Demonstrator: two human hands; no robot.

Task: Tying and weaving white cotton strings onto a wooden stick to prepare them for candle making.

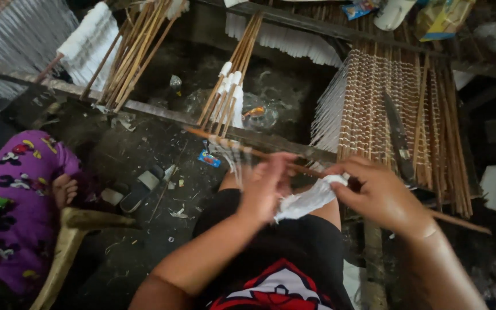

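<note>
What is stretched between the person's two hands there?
In the head view, a strip of white, soft material spans the gap between the left hand and right hand, with a thin wooden stick running just above it.

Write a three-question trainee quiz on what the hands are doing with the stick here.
1. True or false: both hands touch the white material on the stick.
2. The rack of sticks lies nearer which hand: A) left B) right?
3. What colour is the clothing of the person on the left side of the picture?

Key: 1 true; 2 B; 3 purple, with a pattern.
</note>
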